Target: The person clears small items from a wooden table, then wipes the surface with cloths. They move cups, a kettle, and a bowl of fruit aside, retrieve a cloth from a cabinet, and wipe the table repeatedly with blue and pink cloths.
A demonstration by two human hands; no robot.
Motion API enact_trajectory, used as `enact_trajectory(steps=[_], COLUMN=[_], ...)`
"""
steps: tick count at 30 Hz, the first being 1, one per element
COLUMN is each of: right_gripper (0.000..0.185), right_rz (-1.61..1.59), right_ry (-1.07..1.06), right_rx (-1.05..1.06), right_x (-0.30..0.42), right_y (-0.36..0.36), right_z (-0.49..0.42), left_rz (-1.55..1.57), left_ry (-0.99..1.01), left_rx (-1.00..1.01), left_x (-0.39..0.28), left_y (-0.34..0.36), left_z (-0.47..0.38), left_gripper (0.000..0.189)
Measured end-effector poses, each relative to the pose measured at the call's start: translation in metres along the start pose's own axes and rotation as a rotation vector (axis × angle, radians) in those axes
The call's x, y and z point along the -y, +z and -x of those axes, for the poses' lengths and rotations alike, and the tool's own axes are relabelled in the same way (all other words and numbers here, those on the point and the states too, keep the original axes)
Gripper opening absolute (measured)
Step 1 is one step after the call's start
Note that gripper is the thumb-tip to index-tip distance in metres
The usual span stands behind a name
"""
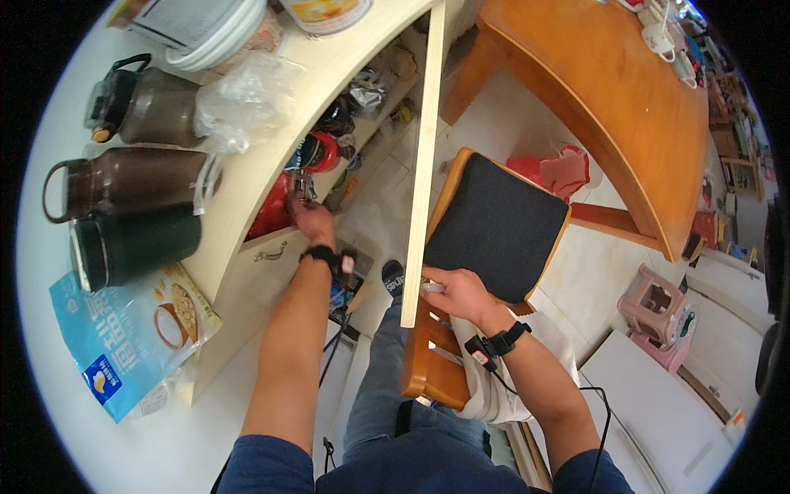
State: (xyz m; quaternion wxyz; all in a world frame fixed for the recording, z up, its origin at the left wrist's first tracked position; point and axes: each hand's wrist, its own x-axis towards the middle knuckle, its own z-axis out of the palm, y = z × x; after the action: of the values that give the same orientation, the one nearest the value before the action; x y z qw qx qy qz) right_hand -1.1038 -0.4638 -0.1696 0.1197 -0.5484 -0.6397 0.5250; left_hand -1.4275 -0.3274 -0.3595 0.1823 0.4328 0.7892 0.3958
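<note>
My left hand (313, 221) reaches into the open cabinet at the front of a red package (271, 210). Its fingers are at a small metal object (302, 185); blur hides whether they grip it. Behind it on the shelf is a red-lidded jar (324, 152). My right hand (461, 293) is at the outer face of the open cabinet door (423, 173), seen edge-on. Its fingers close on a pale handle (433, 286) there, partly hidden by the hand.
Bottles (139, 182), a clear plastic bag (247, 102) and a blue food pouch (123, 346) stand or lie on the countertop (154, 444). Right of the door are a chair with a black seat (500, 225) and a wooden table (592, 74). A drawer (265, 259) is below the shelf.
</note>
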Motion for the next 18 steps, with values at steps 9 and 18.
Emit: enact_trajectory(steps=[9,18], right_gripper=[0.059,0.045], right_rz=[0.196,0.139], right_ry=[-0.097,-0.118], right_rx=[0.206,-0.124], right_x=[0.06,0.061], right_y=[0.023,-0.038], right_z=[-0.05,0.025], left_rz=[0.848,0.804], left_ry=[-0.505,-0.523], left_rx=[0.657,0.327], left_x=[-0.038,-0.065], left_y=[-0.119,-0.115], left_z=[0.149,0.096], left_gripper=[0.039,0.069])
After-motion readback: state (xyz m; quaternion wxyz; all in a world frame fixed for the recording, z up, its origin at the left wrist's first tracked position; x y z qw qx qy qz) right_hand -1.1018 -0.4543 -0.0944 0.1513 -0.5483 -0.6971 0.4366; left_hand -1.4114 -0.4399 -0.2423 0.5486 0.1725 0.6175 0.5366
